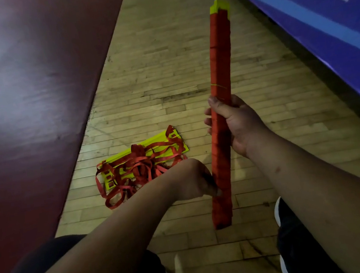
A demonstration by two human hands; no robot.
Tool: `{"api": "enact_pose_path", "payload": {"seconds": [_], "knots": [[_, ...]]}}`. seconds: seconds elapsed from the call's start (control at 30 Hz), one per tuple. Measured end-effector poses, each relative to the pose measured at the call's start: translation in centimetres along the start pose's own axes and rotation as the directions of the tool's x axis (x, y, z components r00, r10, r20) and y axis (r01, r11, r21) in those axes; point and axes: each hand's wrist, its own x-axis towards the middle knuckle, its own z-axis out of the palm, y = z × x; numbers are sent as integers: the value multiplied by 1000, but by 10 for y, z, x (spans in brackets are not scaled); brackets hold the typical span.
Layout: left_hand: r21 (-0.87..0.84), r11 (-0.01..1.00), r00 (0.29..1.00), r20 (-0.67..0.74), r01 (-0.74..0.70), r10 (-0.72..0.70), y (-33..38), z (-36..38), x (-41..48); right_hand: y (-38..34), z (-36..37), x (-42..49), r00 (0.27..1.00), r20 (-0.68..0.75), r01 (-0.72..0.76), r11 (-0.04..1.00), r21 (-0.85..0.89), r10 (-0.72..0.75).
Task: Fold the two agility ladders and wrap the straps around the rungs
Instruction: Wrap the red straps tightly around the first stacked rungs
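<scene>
Two ladders: one red-strap-wrapped bundle of yellow plastic rungs (220, 117), gripped by right hand (239, 126), left hand (194, 180) pinching it; one loose yellow-and-red ladder (141, 164) at 9 o'clock on wooden floor (164, 58).

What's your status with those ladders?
Right hand grips wrapped ladder bundle mid-length. Left hand pinches its lower end. Second ladder loose on floor. Nothing blocking.
</scene>
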Motion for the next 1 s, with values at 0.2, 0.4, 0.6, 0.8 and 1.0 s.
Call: {"api": "enact_pose_path", "payload": {"seconds": [0.2,0.4,0.6,0.8,1.0], "knots": [[28,997,998,-20,65,-64,-2,-1,3,6,-3,7,998,-60,6,999,-36,-8],[126,988,988,-137,93,-76,-11,7,8,9,-3,13,996,-93,-16,1000,12,17],[204,968,973,-207,147,-104,-7,17,8,9,-3,15,995,-88,-50,998,40,54],[-121,992,999,5,38,-38,-4,-6,-5,4,-3,7,994,-19,-101,981,167,105],[-396,918,963,242,-17,122,-2,-17,-16,-11,2,-11,967,198,-207,946,250,159]]}}
